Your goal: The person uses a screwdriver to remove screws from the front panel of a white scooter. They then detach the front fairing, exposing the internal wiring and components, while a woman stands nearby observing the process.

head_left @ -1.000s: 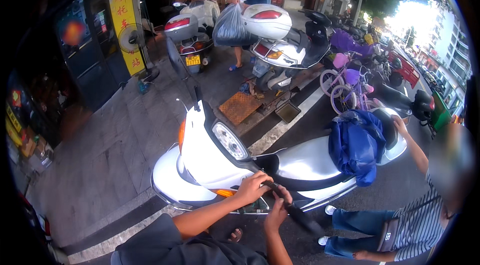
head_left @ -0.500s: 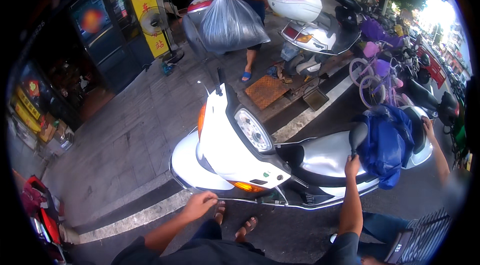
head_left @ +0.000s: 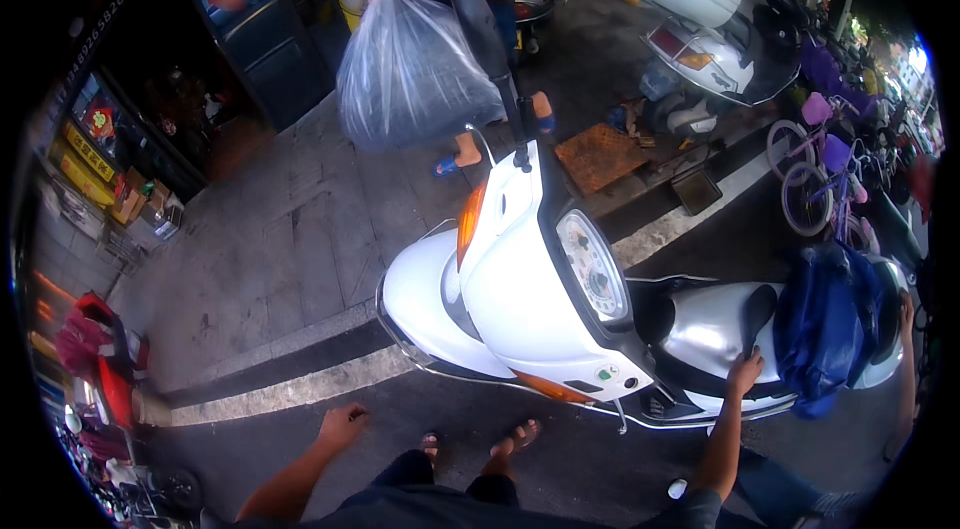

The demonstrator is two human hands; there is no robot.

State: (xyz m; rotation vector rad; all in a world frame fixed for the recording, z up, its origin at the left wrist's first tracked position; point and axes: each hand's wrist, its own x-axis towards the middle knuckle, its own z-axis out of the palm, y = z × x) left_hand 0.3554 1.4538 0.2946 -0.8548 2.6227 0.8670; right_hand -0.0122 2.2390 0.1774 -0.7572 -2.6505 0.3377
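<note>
Now our right hand (head_left: 744, 374) has its fingers clamped on the black mirror (head_left: 760, 307), seen against the white scooter (head_left: 512, 264)'s silver seat (head_left: 703, 329); whether our left hand (head_left: 342, 426)'s fingers are together, we cannot tell.

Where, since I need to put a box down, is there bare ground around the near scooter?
Widest: the pavement between the cartons and the near scooter. There is also asphalt between the red vehicle and the left hand. It is crowded on the seat, with the blue bundle and the mirror in the right hand, and around the bicycles.
</note>
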